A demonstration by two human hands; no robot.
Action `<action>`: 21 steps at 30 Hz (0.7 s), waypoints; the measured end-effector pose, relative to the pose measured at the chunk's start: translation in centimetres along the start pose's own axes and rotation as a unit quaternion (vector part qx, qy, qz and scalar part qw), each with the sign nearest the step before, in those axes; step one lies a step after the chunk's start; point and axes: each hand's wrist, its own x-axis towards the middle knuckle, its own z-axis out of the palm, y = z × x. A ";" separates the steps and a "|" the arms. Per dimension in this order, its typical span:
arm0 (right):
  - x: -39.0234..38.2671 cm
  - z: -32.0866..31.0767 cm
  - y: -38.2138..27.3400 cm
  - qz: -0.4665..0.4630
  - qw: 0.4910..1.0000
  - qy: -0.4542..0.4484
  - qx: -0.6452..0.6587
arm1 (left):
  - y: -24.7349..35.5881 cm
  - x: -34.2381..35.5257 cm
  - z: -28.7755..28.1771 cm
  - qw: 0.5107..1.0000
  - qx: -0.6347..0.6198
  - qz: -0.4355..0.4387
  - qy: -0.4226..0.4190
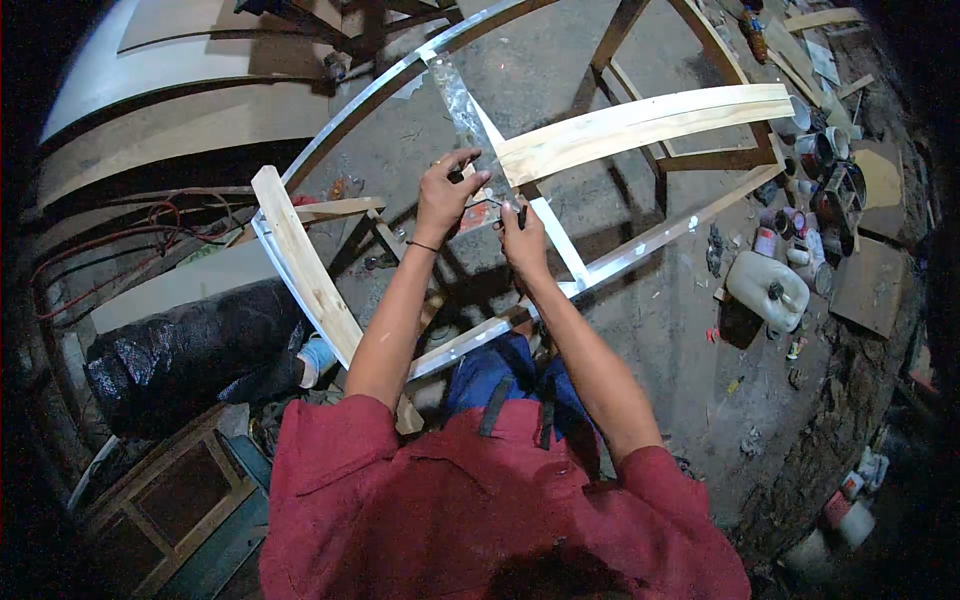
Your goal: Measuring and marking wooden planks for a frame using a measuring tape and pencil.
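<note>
Over the crossbar of a curved wooden frame (640, 262), my two hands work close together. My left hand (443, 205) is bent, its thumb and forefinger held a little apart; what its curled fingers grip is hidden. My right hand (522, 240) is closed around a small dark tool (521, 216), whose kind I cannot make out. A thin dark rod or wire (489, 203) spans the gap between the hands. Just beyond them lies a flat strip (458, 100) with a shiny, smeared surface. A pale curved board (640, 125) extends from the crossbar to the frame's right end.
Another pale curved board (305, 265) stands along the frame's left end. A black wrapped roll (195, 345) and red cable (115, 250) are at left. To the right are a whitish jerrycan (767, 290) and several paint cans (815, 150). Large curved panels (190, 140) lie far left.
</note>
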 end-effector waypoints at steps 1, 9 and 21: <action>0.0 0.0 0.0 -0.003 1.000 0.002 -0.003 | 0.0 0.1 0.0 1.000 0.001 0.006 0.000; 0.0 -0.3 -0.5 -0.014 1.000 -0.013 -0.018 | 0.0 -0.1 -0.1 1.000 0.006 -0.024 -0.008; 0.0 -0.3 -1.0 -0.005 1.000 -0.019 0.006 | -0.1 -0.1 -0.1 0.999 0.014 0.033 0.016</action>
